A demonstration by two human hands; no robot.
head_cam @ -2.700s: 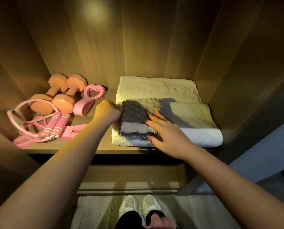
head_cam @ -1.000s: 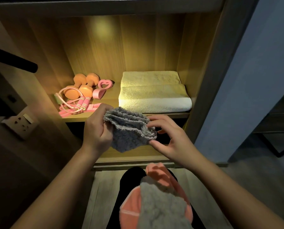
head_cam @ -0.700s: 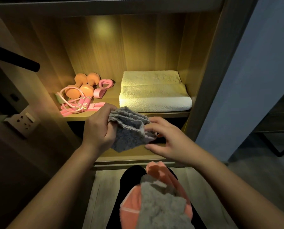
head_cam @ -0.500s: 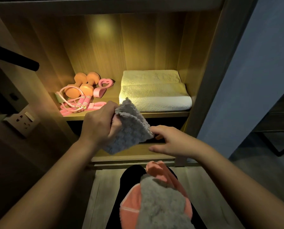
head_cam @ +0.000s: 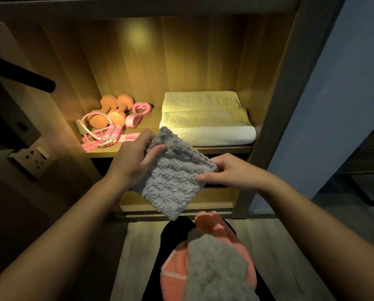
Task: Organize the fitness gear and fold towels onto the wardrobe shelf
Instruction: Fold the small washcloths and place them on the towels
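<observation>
Grey cloth (head_cam: 173,177) held at frame ctr: top corner pinched by L hand (head_cam: 134,161), right corner by R hand (head_cam: 231,172). Vs 0.5 s earlier: spread flatter.

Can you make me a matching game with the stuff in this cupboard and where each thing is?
Things:
1. grey towel
2. white towel
3. dumbbells
4. jump rope

Places:
A. folded on the right of the shelf
B. held by the left hand and right hand
C. front left of the shelf
D. back left of the shelf

Pairs: 1-B, 2-A, 3-D, 4-C
</observation>
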